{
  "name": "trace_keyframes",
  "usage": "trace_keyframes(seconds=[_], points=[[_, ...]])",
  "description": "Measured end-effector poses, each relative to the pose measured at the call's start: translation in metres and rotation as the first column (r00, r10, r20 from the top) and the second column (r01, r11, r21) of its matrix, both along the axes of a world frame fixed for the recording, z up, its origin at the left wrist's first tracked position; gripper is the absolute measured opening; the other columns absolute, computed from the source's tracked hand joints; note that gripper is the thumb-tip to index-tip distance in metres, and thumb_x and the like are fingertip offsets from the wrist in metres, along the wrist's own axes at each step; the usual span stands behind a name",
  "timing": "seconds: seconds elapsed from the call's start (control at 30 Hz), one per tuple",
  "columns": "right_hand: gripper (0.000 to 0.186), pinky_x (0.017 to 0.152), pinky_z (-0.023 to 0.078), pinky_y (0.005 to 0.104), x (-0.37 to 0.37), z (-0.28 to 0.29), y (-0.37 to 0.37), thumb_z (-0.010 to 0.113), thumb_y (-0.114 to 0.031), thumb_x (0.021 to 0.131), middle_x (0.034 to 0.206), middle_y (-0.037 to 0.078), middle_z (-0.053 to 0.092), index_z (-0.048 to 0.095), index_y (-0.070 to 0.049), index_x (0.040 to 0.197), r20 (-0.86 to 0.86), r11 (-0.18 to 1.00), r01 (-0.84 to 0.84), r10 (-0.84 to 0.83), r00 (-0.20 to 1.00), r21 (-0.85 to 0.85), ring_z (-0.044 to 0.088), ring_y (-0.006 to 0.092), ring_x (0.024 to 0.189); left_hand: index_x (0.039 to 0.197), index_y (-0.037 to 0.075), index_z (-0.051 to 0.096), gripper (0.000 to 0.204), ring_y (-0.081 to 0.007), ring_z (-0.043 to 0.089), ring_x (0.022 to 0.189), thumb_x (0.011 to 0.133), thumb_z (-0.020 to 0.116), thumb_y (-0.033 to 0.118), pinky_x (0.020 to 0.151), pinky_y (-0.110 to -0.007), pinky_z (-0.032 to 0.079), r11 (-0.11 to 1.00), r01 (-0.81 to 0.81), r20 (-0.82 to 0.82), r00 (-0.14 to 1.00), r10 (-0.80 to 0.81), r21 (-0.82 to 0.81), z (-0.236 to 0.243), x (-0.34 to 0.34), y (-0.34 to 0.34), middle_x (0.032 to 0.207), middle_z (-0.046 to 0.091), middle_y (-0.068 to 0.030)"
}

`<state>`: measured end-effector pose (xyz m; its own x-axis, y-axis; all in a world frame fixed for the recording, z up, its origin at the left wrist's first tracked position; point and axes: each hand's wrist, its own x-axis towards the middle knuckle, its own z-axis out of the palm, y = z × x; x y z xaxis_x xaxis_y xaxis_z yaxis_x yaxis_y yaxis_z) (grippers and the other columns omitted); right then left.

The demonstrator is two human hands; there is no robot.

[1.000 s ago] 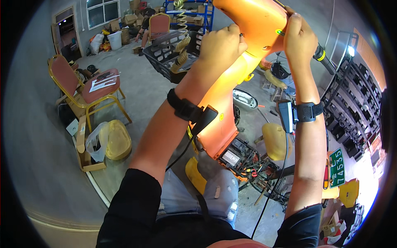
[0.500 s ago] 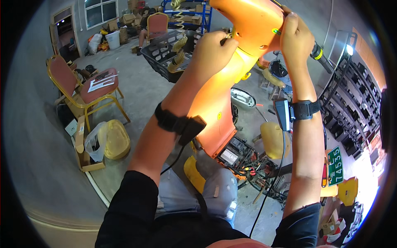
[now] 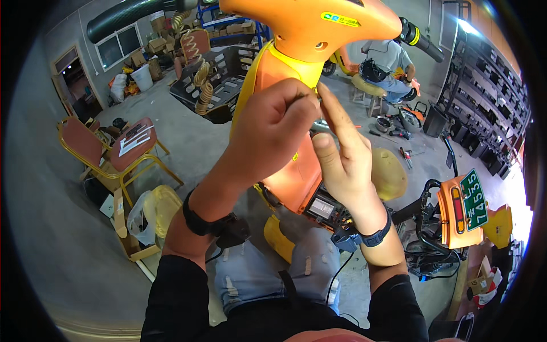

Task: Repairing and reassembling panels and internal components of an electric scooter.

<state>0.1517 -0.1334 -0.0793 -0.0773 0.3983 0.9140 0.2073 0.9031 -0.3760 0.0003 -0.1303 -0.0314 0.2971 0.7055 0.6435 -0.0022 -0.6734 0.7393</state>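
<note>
Two hands [image 3: 270,134] (one scooter [image 3: 307,34] beyond).

From the right hand [image 3: 347,162], passage was blocked by the cowl [image 3: 310,31] at 12 o'clock; from the left hand [image 3: 270,134], by the basket [image 3: 225,108] at 10, with room offered at 9 toward the chair [image 3: 81,139].

Floor [image 3: 196,151]: grey, scuffed concrete. Directly on it, left side: red-padded chair [image 3: 83,139] with gold frame, open carton [image 3: 146,252], near wall a white bucket [image 3: 142,78]. Right side: red-handled pliers [image 3: 406,157], just beside a wooden stool's [image 3: 375,106] foreground; dark-handled screwdriver [image 3: 376,134] nearby.
</note>
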Motion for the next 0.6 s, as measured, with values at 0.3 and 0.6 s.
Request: trace_keyframes(seconds=[0.3,0.6], points=[[0.019,0.089,0.052,0.0281,0.008,-0.042,0.001,0.062,0.003,0.089,0.103,0.011,0.071,0.068,0.001,0.107,-0.388,0.922,-0.32,0.218,0.895,-0.22,0.067,0.0175,0.096,0.1,0.001,0.061,0.022,-0.0035,0.044,0.067,0.099,0.051,0.021,0.057,-0.022,0.037,0.967,-0.046,-0.268,0.963,-0.023,-0.251,-0.039,0.005,-0.012,0.071,0.051,0.0004],[0.018,0.071,0.05,0.0238,0.018,-0.076,0.046,0.057,-0.014,0.097,0.095,0.007,0.068,0.06,0.002,0.104,-0.619,0.745,-0.549,0.238,0.748,-0.378,0.059,0.0101,0.075,0.104,0.007,0.063,0.017,-0.0177,0.062,0.084,0.093,0.05,0.003,0.078,-0.031,0.05,0.176,-0.703,0.198,0.416,0.888,0.69,0.047,-0.048,-0.025,0.094,0.066,-0.0046]])
